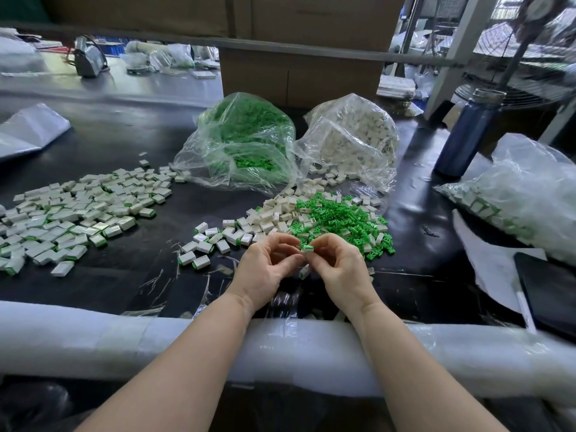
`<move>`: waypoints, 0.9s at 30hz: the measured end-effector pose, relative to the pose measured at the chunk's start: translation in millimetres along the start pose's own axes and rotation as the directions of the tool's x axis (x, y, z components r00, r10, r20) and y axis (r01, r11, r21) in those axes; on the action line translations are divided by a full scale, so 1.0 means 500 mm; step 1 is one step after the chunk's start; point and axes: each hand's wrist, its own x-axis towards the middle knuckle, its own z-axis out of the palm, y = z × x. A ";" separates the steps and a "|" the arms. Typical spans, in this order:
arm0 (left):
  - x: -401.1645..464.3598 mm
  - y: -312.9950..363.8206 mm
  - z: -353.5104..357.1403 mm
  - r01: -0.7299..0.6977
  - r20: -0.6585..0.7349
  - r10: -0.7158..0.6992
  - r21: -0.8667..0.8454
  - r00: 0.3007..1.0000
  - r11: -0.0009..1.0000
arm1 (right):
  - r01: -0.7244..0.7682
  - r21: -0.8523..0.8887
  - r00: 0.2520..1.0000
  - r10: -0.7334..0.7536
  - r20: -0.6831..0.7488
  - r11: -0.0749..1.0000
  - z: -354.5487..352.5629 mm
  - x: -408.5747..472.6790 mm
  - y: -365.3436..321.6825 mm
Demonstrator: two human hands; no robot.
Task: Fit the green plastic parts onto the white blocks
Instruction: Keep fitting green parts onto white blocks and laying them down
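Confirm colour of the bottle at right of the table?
Dark blue bottle, greyish lid; head view.

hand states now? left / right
Left hand: fingers curled, pinching the white block with green part.
Right hand: fingers curled, pinching the same piece from the other side.

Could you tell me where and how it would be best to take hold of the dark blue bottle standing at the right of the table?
Probably grip the dark blue bottle around its straight mid-body, coming from the near left side. It stands upright with smooth round walls, and a plastic bag crowds its right.
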 end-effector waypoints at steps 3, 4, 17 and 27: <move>-0.002 0.003 -0.002 -0.039 -0.016 0.039 0.020 0.999 0.999 | -0.012 0.019 1.000 0.012 0.016 1.000 0.002 0.000 -0.001; -0.003 0.004 -0.002 -0.051 -0.027 0.052 0.025 0.998 0.998 | -0.021 0.031 1.000 0.021 0.021 0.999 0.003 0.000 -0.001; 0.000 0.003 0.000 -0.064 0.008 0.063 0.070 0.998 0.995 | -0.071 0.125 0.992 0.057 0.113 0.990 0.002 -0.001 -0.005; -0.002 0.001 0.001 -0.084 0.007 0.084 0.095 0.996 0.992 | -0.113 0.154 0.986 0.092 0.141 0.981 -0.001 0.004 0.000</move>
